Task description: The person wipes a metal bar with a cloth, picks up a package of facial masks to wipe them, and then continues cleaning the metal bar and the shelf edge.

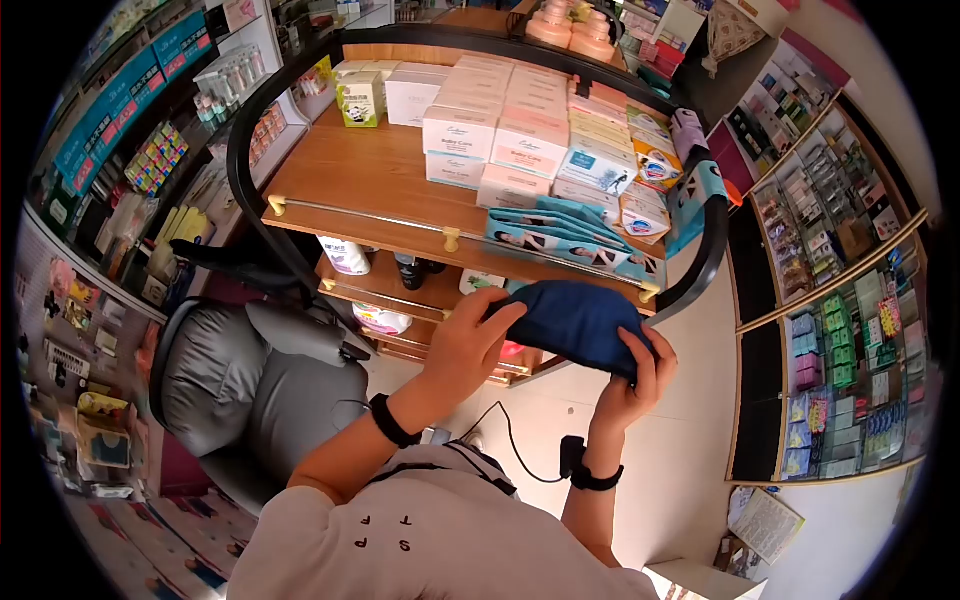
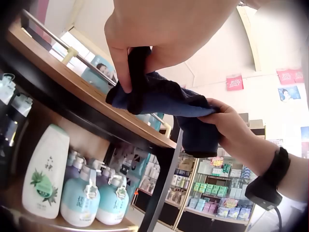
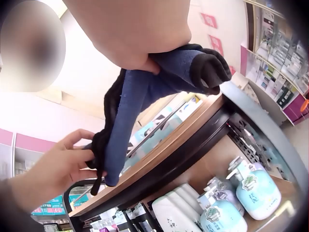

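A dark blue cloth item with black edging [image 1: 575,318] is held up between both hands in front of the shelf unit. My left hand [image 1: 465,345] pinches its left end; in the left wrist view the left hand [image 2: 164,34] has a black part of the cloth [image 2: 140,72] between thumb and fingers. My right hand [image 1: 640,375] grips the other end, fingers over the top. In the right wrist view the cloth [image 3: 128,106] hangs in a bent strip from the right hand [image 3: 140,34], its black-lined end rolled, and the left hand [image 3: 63,162] holds the far end.
Just beyond the hands stands a wooden shelf unit [image 1: 350,170] with a black rail, bearing stacked boxes [image 1: 465,120] and blue packets [image 1: 570,240]. Pump bottles [image 2: 81,198] stand on its lower shelf. A grey chair [image 1: 290,390] is at left, glass cabinets [image 1: 850,370] at right.
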Demonstrator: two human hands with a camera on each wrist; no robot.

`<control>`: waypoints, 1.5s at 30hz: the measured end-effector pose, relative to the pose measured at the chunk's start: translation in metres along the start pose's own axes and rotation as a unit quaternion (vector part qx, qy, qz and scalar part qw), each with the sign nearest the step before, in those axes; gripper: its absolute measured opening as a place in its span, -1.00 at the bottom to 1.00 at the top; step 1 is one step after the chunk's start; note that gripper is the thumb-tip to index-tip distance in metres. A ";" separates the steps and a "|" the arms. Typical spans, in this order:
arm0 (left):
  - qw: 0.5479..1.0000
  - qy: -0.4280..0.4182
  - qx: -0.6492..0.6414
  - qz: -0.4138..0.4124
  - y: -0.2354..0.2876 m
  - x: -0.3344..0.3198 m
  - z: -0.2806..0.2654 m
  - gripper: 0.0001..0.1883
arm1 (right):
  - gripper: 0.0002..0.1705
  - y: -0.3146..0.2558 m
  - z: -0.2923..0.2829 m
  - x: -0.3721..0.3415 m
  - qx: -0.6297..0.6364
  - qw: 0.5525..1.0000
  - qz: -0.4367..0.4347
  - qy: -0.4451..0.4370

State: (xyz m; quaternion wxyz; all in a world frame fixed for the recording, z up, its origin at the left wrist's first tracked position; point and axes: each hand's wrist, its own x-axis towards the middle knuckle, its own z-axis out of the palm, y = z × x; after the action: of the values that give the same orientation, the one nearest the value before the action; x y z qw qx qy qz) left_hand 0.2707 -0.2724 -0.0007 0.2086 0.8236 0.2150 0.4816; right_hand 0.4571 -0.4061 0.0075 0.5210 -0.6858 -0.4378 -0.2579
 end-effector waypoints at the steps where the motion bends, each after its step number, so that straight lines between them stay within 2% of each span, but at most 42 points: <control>1: 1.000 0.003 -0.002 -0.006 -0.007 0.002 -0.010 -0.63 | -0.23 -0.004 0.016 0.002 0.014 1.000 -0.004 -0.017; 5: 0.997 0.045 0.058 0.004 -0.052 0.005 -0.054 -0.59 | -0.19 -0.018 0.082 -0.012 0.054 0.989 -0.019 -0.136; 8: 0.988 0.048 0.144 0.014 -0.078 0.003 -0.100 -0.55 | -0.20 -0.047 0.115 -0.034 0.032 0.985 -0.054 -0.160; 15: 0.968 0.111 0.221 -0.036 -0.143 -0.013 -0.169 -0.50 | -0.25 -0.123 0.175 -0.059 0.001 0.974 -0.111 -0.198; 25: 0.922 0.187 0.326 -0.093 -0.193 -0.025 -0.255 -0.47 | -0.08 -0.216 0.252 -0.048 0.095 0.932 -0.163 -0.310; 28: 0.927 0.223 0.280 -0.113 -0.207 -0.023 -0.256 -0.46 | -0.09 -0.219 0.259 -0.044 0.121 0.923 -0.161 -0.329; 33: 0.935 0.190 0.279 -0.112 -0.205 -0.015 -0.228 -0.46 | -0.11 -0.200 0.234 -0.030 0.097 0.926 -0.130 -0.341; 35: 0.962 0.166 0.206 -0.062 -0.202 -0.007 -0.209 -0.45 | -0.12 -0.186 0.220 -0.029 0.078 0.933 -0.110 -0.334; 37: 0.974 0.122 0.186 -0.039 -0.193 0.001 -0.193 -0.45 | -0.13 -0.173 0.205 -0.027 0.026 0.948 -0.084 -0.307; 43: 0.973 0.084 0.217 -0.007 -0.190 0.001 -0.183 -0.45 | -0.15 -0.173 0.201 -0.028 0.009 0.951 -0.057 -0.303; 45: 0.961 0.082 0.264 -0.013 -0.197 -0.004 -0.193 -0.38 | -0.13 -0.179 0.210 -0.026 0.017 0.948 -0.068 -0.310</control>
State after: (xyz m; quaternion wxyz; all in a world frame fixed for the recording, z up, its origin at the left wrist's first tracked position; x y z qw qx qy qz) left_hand 0.0685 -0.0865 -0.0249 -0.0277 0.8044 0.3616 0.4706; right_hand 0.2679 -0.2040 0.0062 0.3527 -0.6914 -0.6276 -0.0602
